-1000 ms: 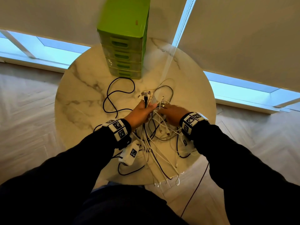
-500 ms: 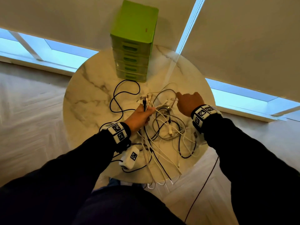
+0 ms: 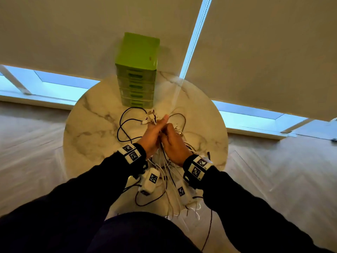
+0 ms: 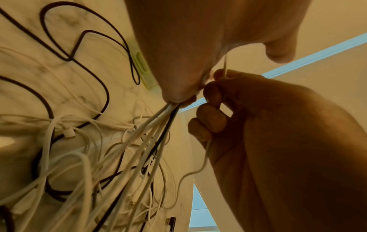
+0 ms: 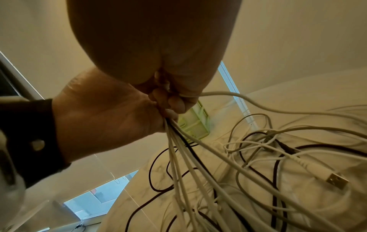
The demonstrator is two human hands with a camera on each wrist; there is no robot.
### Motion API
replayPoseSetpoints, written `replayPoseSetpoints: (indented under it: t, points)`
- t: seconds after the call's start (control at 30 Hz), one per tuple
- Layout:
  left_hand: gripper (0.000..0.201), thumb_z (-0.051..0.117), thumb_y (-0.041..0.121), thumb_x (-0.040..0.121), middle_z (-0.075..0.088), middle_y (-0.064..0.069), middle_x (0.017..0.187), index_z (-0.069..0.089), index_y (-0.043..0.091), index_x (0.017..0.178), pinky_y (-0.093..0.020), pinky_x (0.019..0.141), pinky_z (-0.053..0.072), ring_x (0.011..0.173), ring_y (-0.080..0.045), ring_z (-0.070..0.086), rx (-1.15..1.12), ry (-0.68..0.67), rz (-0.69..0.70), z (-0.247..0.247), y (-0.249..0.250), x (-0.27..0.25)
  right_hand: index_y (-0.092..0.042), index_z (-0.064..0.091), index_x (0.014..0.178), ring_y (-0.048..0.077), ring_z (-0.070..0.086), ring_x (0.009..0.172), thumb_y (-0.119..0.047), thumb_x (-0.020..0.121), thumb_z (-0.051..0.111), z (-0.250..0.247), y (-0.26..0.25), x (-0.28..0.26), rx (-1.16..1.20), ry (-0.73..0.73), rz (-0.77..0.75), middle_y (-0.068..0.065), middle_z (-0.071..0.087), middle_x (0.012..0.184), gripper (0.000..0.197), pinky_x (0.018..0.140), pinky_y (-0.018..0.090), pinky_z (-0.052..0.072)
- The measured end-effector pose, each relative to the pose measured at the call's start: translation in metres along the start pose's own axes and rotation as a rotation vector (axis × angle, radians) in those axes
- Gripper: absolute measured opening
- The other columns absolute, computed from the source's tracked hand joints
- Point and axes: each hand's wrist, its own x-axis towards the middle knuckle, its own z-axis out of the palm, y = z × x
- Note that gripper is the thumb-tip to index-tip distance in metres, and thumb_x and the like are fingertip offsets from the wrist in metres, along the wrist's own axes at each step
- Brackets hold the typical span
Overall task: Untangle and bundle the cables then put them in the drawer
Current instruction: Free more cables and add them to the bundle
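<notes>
Only the wrist views show left hand [image 5: 111,119] gripping bunched cables [image 5: 178,141], right hand [image 4: 278,141] fingers [image 4: 212,116] pinching one white cable [image 4: 198,169].

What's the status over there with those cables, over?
Left hand grips gathered white and black cables. Right hand pinches one thin white cable. Green plastic drawer unit shut; tangle remains.

Left hand [image 3: 153,136]: reaching forward toward 12 o'clock, fingers closing round a bunch of cables [image 4: 157,125].
Right hand [image 3: 173,143]: pressing against the left at its 3 o'clock side, fingers curling, pinching one thin white cable [image 5: 248,100].
Forearms: converging from 7 and 5 o'clock.
</notes>
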Motion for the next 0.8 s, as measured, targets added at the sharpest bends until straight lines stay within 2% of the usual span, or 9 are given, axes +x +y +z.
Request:
replayPoseSetpoints:
  t: [0.1,0.2,0.27,0.33,0.4,0.47,0.57,0.7,0.8]
  points:
    - [0.085,0.067,0.061,0.085,0.070,-0.013,0.115,0.046,-0.004,0.136,-0.044,0.105,0.050,0.115,-0.026,0.066,0.064,0.061,-0.036,-0.002,0.000,0.001,-0.002,0.045,0.123,0.012,0.060,0.085,-0.012,0.106,0.038,0.001,-0.005,-0.003,0.022,0.031,0.003,0.003,0.061,0.106,0.020,0.069,0.008,0.044]
    - [0.083,0.051,0.066,0.090,0.063,-0.016,0.132,0.036,0.007,0.146,-0.047,0.109,0.047,0.120,-0.025,0.063,0.173,0.078,-0.033,-0.003,-0.001,-0.001,-0.002,0.045,0.118,-0.003,0.054,0.074,-0.011,0.107,0.038,0.001,-0.007,-0.005,0.031,0.069,0.016,0.001,0.059,0.094,0.016,0.061,0.007,0.040]
    - [0.073,0.041,0.065,0.095,0.063,-0.012,0.130,0.035,0.015,0.148,-0.044,0.109,0.047,0.120,-0.022,0.063,0.256,0.052,0.002,-0.003,-0.003,-0.003,-0.002,0.044,0.116,0.000,0.055,0.072,-0.011,0.107,0.038,0.003,-0.007,-0.006,0.044,0.083,0.013,0.003,0.059,0.091,0.014,0.060,0.010,0.040]
    - [0.064,0.034,0.063,0.099,0.066,-0.005,0.115,0.046,0.013,0.136,-0.036,0.101,0.050,0.109,-0.014,0.064,0.377,0.049,0.069,-0.004,-0.002,-0.003,-0.005,0.042,0.113,0.009,0.057,0.073,-0.012,0.106,0.039,0.006,-0.002,-0.005,0.056,0.091,0.010,0.005,0.061,0.090,0.010,0.060,0.015,0.042]
    - [0.055,0.027,0.061,0.102,0.060,0.002,0.086,0.056,0.014,0.102,-0.032,0.081,0.049,0.082,-0.012,0.059,0.469,0.113,0.132,-0.008,0.000,-0.003,-0.010,0.042,0.108,0.009,0.057,0.072,-0.016,0.106,0.040,0.008,0.002,-0.005,0.064,0.087,0.013,0.002,0.061,0.087,0.006,0.061,0.019,0.043]
    - [0.052,0.027,0.061,0.102,0.048,0.005,0.070,0.048,0.021,0.078,-0.033,0.067,0.041,0.065,-0.013,0.046,0.435,0.122,0.187,-0.012,0.001,0.001,-0.011,0.042,0.106,0.009,0.057,0.073,-0.018,0.106,0.041,0.010,0.004,-0.006,0.066,0.073,0.028,0.001,0.061,0.086,0.007,0.063,0.024,0.044]
    - [0.050,0.027,0.057,0.104,0.045,0.004,0.065,0.042,0.021,0.074,-0.036,0.065,0.038,0.061,-0.015,0.042,0.396,0.121,0.222,-0.015,0.006,0.004,-0.014,0.044,0.103,0.007,0.051,0.069,-0.024,0.107,0.039,0.009,0.006,-0.010,0.021,0.026,0.033,-0.003,0.057,0.082,0.012,0.064,0.027,0.041]
    - [0.046,0.028,0.054,0.105,0.036,0.004,0.057,0.037,0.020,0.075,-0.035,0.058,0.050,0.053,-0.016,0.046,0.181,0.149,0.239,-0.016,0.031,0.008,-0.022,0.046,0.092,0.011,0.047,0.066,-0.039,0.108,0.034,0.006,0.021,-0.022,-0.074,-0.086,0.013,-0.009,0.051,0.074,0.026,0.067,0.034,0.042]
    - [0.044,0.029,0.056,0.104,0.025,0.008,0.058,0.036,0.024,0.075,-0.023,0.041,0.032,0.048,-0.009,0.026,0.119,0.215,0.262,-0.024,0.058,0.013,-0.020,0.048,0.089,0.010,0.044,0.066,-0.036,0.108,0.034,0.004,0.046,-0.033,-0.111,-0.199,0.039,-0.009,0.048,0.072,0.029,0.068,0.030,0.040]
